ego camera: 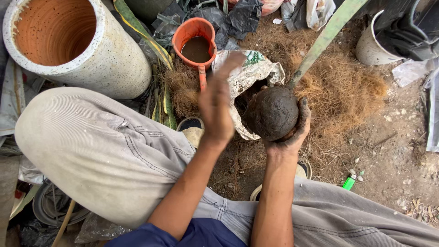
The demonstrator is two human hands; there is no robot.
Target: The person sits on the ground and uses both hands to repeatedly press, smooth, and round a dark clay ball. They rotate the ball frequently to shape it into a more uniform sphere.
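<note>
Right hand [292, 132] cups a dark mud ball [273, 113] at centre; left hand [217, 107] hovers flat and empty beside it, above bare ground [393, 151] strewn with dry fibre [340, 87]; speckled pot [75, 43] upper left.

Bare dirt ground [402, 160] fills the right of the frame, with dry brown fibre [347, 87] heaped at upper centre. On it stand a speckled pot [109, 59] upper left, an orange scoop [194, 43], a crumpled sack [256, 68], and a green lighter [349, 183] lower right.
</note>
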